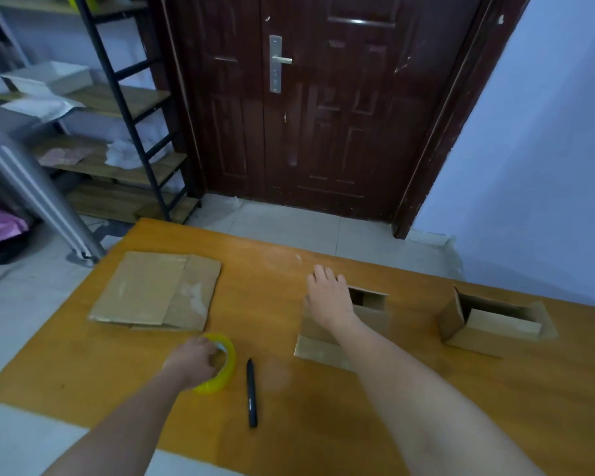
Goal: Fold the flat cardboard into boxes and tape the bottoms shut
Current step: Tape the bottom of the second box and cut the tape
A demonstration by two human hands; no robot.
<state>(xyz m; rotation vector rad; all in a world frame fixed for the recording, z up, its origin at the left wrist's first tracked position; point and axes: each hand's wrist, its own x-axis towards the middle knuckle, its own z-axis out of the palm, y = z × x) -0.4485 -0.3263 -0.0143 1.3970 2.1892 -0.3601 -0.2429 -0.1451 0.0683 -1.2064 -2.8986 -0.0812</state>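
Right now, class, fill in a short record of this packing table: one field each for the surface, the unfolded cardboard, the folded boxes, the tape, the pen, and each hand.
surface: orange wooden table
flat cardboard: lying at the left, unfolded
near box: folded, top open, under the right hand
far box: folded, at the right, untouched
tape roll: yellow, near the front edge
pen: black, just right of the tape
left hand: grips the tape roll
right hand: fingers straight, resting on the near box
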